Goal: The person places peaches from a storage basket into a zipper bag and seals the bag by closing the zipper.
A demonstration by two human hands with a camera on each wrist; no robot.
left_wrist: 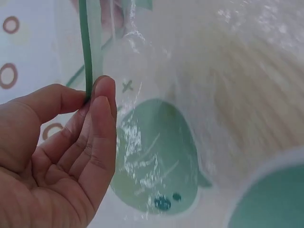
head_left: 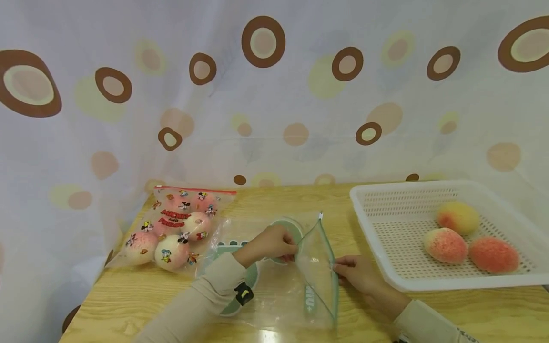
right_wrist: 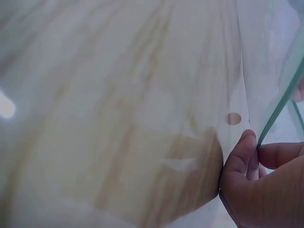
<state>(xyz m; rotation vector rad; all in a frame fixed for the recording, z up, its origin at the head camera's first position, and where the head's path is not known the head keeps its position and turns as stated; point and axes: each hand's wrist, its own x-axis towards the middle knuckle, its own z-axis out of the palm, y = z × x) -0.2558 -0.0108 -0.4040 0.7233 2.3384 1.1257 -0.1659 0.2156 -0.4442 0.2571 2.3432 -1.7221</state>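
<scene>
A clear zip bag (head_left: pixel 279 290) with green prints lies on the table, its green-edged mouth spread apart and facing right. My left hand (head_left: pixel 274 245) pinches one edge of the mouth between thumb and fingers; in the left wrist view the green zip strip (left_wrist: pixel 87 52) runs up from the fingertips. The opposite edge is pinched by my right hand (head_left: pixel 362 276), and the right wrist view shows its green strip (right_wrist: pixel 280 104) at the thumb. No fruit shows inside this bag.
At the left lies a red-zipped cartoon bag (head_left: pixel 173 228) filled with several peach-like fruits. A white plastic basket (head_left: pixel 399 281) on the right holds a yellowish fruit (head_left: pixel 458 218) and two pink ones (head_left: pixel 494 255). A patterned curtain (head_left: pixel 274 105) hangs behind the wooden table (head_left: pixel 274 200).
</scene>
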